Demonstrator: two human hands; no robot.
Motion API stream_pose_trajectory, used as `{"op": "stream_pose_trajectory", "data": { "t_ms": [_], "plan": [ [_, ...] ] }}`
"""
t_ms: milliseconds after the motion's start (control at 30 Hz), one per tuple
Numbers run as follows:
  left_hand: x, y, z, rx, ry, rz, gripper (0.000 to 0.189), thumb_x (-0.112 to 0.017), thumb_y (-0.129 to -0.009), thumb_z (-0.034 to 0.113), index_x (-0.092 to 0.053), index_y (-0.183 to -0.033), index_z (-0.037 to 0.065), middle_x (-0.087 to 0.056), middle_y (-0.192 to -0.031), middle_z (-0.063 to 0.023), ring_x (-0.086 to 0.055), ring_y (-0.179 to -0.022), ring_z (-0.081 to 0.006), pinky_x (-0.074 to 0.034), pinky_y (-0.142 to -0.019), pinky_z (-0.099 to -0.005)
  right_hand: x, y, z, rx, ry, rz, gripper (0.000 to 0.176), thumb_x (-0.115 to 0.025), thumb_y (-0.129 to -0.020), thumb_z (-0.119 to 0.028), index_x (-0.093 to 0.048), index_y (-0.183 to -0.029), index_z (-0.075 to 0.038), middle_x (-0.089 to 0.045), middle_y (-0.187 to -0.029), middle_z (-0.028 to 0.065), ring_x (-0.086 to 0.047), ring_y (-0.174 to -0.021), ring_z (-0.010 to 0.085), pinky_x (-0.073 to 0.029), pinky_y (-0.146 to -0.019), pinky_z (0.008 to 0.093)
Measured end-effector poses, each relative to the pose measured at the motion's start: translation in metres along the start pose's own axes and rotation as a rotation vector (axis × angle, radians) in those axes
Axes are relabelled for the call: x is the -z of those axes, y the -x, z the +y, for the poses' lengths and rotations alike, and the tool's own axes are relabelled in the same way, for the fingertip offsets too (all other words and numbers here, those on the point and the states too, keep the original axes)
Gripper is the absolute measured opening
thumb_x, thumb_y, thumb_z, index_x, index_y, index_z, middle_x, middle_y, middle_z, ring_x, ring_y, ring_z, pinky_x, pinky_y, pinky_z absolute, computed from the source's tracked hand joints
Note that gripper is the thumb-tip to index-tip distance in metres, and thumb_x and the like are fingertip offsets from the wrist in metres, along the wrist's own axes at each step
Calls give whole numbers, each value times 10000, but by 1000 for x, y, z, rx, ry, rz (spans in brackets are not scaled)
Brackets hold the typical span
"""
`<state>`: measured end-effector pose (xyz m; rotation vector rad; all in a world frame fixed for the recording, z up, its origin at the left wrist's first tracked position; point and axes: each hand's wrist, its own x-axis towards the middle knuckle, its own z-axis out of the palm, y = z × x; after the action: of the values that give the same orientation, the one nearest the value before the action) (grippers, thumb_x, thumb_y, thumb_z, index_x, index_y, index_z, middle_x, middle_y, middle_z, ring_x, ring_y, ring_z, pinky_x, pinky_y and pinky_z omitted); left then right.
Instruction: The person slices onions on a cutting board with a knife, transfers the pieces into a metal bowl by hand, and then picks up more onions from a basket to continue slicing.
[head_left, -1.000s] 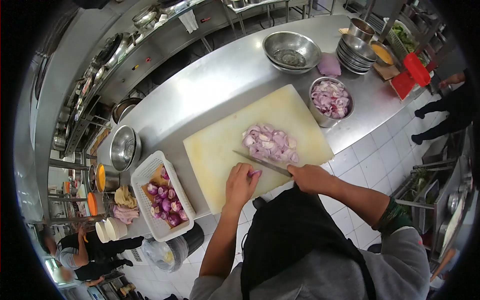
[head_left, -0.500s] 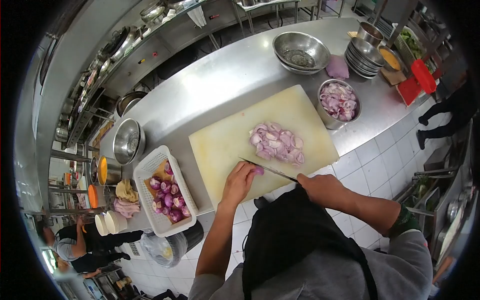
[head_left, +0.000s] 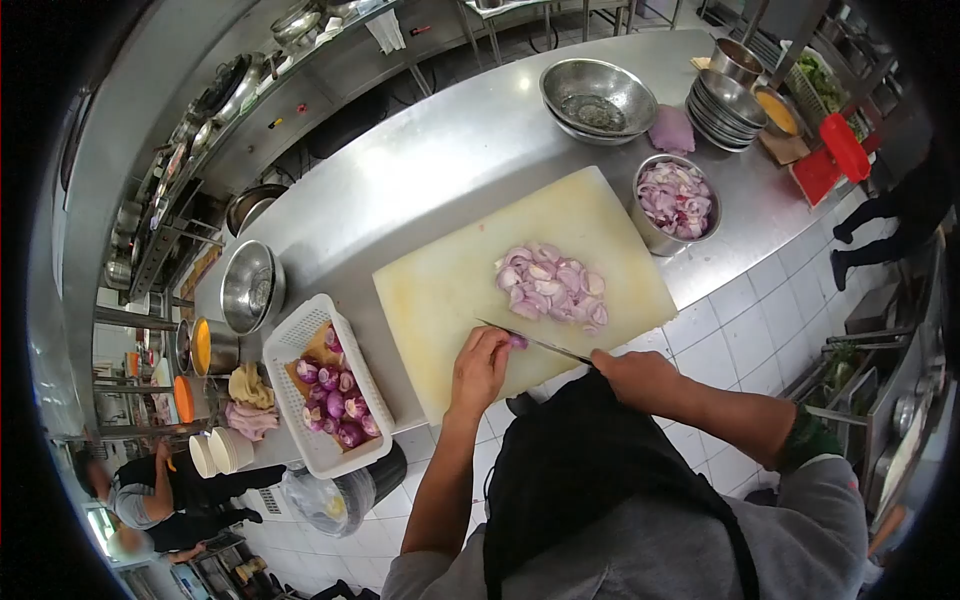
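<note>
My left hand presses a small piece of purple shallot against the near edge of the cream cutting board. My right hand grips the handle of a knife, whose blade lies across the board right at the shallot piece and my left fingertips. A heap of sliced shallots lies on the board just beyond the blade. A steel bowl holding more slices stands past the board's right corner.
A white basket of peeled whole shallots sits left of the board. Steel bowls, stacked bowls and a pink cloth lie at the far side of the steel counter. Other people stand at the left and right edges.
The knife has shifted slightly along the shallot piece under my left fingers; both hands stay at the board's near edge. The view has moved a little.
</note>
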<state>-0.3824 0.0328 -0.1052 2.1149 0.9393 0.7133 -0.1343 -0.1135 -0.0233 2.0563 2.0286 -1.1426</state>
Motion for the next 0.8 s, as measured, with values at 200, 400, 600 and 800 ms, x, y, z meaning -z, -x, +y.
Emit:
{"op": "stream_pose_trajectory", "data": {
  "t_ms": [200,400,600,800],
  "plan": [
    [1,1,1,-2,20,15,131,-699,-909,-11,-676,-1033,24,-668,-1035,-146,-678,-921,-342,-555,-806,-399,4,-11,-4,48,15,58,286,-505,-948,-60,-505,-1234,-54,-707,-839,240,-719,-804,444,-553,-696,567],
    [-2,1,-5,-72,-20,47,111,-686,-920,-6,-674,-1029,13,-674,-1029,-145,-679,-923,-340,-558,-806,-394,-20,-8,4,31,37,81,280,-500,-951,-66,-502,-1230,-48,-707,-828,235,-721,-789,439,-553,-676,563],
    [-1,2,-2,-54,-42,51,100,-676,-922,-14,-675,-1020,9,-679,-1028,-147,-684,-917,-339,-560,-807,-384,4,-1,-12,3,3,26,281,-500,-948,-62,-504,-1229,-46,-710,-843,242,-722,-801,447,-556,-691,570],
    [-3,3,-2,-61,-16,76,93,-668,-925,-17,-677,-1013,8,-680,-1015,-152,-685,-915,-343,-560,-813,-390,-24,-16,-2,22,-9,73,299,-497,-948,-63,-489,-1246,-46,-713,-864,253,-722,-819,451,-550,-704,578]
  ]
}}
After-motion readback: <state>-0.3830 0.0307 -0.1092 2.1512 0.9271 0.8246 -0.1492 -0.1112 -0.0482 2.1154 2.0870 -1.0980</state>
